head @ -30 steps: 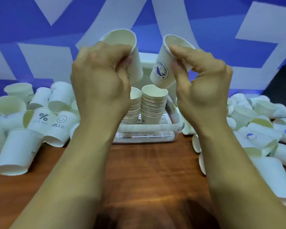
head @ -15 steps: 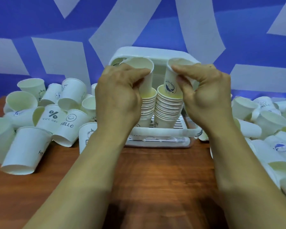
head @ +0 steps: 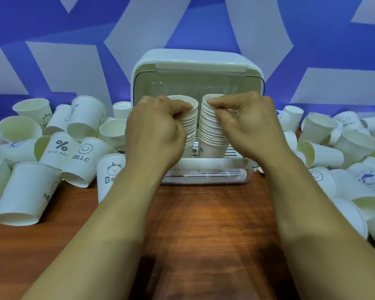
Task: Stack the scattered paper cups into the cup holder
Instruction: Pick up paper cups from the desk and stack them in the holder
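A white cup holder [head: 197, 61] with its lid raised stands at the back middle of the wooden table. Two stacks of white paper cups stand inside it: a left stack [head: 191, 128] and a right stack [head: 210, 131]. My left hand [head: 154, 135] pinches the rim of the top cup on the left stack. My right hand [head: 249, 128] pinches the rim of the top cup on the right stack. Both top cups sit nested into their stacks. My hands hide the outer sides of both stacks.
Loose printed paper cups lie heaped on the left [head: 59, 148] and on the right [head: 344, 152] of the holder, most on their sides. The wooden table [head: 204, 224] lies bare in front of the holder. A blue and white wall stands behind.
Both hands came down from above the holder, each with a cup. The two cups now sit nested on top of the two stacks.
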